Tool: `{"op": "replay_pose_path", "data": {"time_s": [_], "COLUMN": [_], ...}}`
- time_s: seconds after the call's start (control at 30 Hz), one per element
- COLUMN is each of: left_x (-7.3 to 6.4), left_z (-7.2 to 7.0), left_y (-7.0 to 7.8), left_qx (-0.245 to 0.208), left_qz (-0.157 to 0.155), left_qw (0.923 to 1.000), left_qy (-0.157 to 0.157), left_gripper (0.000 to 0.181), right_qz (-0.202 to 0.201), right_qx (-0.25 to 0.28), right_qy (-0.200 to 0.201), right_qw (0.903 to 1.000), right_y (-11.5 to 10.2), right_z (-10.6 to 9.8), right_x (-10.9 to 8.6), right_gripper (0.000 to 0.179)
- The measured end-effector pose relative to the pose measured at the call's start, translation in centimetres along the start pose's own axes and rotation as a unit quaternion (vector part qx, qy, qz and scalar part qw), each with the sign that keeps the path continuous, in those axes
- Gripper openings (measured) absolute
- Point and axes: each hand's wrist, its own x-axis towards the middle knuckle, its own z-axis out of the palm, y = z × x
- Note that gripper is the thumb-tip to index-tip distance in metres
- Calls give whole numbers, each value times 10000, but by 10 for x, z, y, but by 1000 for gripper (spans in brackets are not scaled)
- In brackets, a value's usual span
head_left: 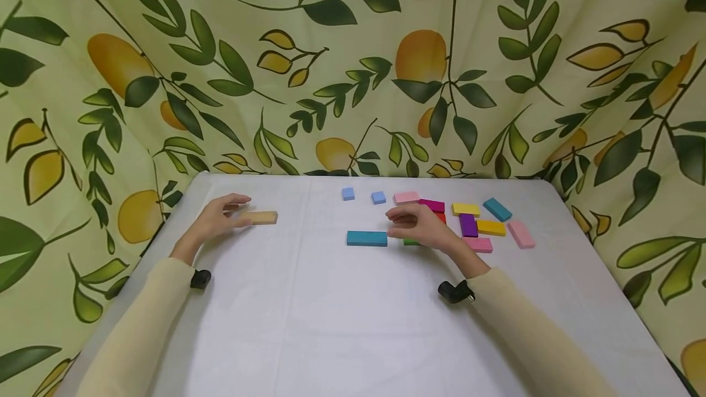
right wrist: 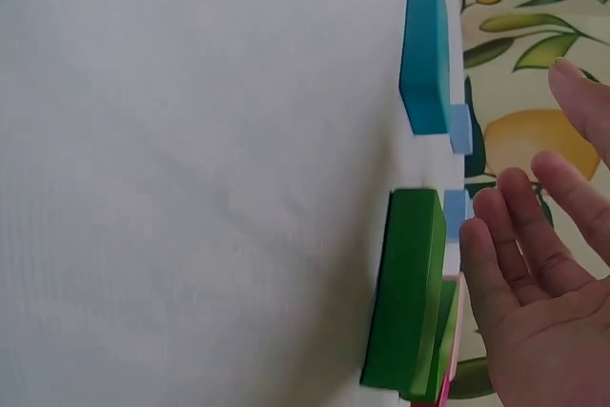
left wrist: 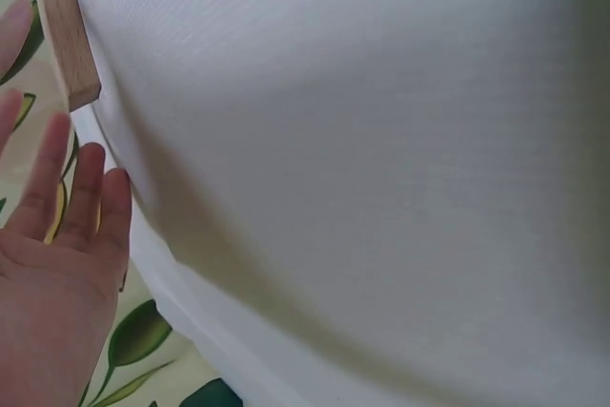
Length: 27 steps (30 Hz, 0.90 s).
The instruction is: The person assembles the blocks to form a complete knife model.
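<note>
A plain wooden block (head_left: 263, 218) lies on the left of the white table, and my left hand (head_left: 217, 218) hovers beside it, thumb overlapping its near end. In the left wrist view the fingers (left wrist: 88, 197) are loosely extended and hold nothing, below the end of that block. My right hand (head_left: 421, 225) is over the coloured blocks with relaxed fingers and nothing in its grasp. A teal block (head_left: 366, 238) lies just left of its fingertips. Under the hand sits a green block (right wrist: 405, 283), mostly hidden in the head view, with a lighter green one behind it.
Farther back are two small blue blocks (head_left: 348, 193) and a pink block (head_left: 406, 198). To the right lie magenta, purple (head_left: 468, 225), yellow (head_left: 491, 228), pink (head_left: 521, 234) and another teal block (head_left: 498, 209). A leaf-and-fruit patterned curtain (head_left: 353, 78) surrounds the table (head_left: 331, 323).
</note>
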Motion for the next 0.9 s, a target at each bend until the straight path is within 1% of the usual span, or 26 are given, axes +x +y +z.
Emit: {"op": "replay_pose_path", "data": {"time_s": [0.17,0.33,0.53,0.63,0.77,0.9], "left_x": [4,6,10,11,12,14], "left_z": [2,5,7,8,8,8], "left_y": [-1,-2,-3,-1,0,1], "left_qx": [19,88,108,147,249,324], "left_qz": [29,32,81,44,-71,-99], "left_qw": [9999,9999,9997,9996,9992,9988], "left_qy": [-98,-135,-197,-247,-314,-350], "left_gripper": [56,50,44,40,34,32], "right_qz": [-223,-154,-250,-282,-198,-58], "right_qx": [-149,-154,-405,-500,-541,-615], "right_qy": [-141,-222,-308,-358,-478,-453], "right_qw": [9995,9995,9984,9977,9972,9971], "right_y": [-2,-5,-4,-4,-6,-6], "right_z": [9,15,21,24,29,33], "right_x": [4,7,10,12,14,17], "right_gripper": [50,49,48,47,47,47]}}
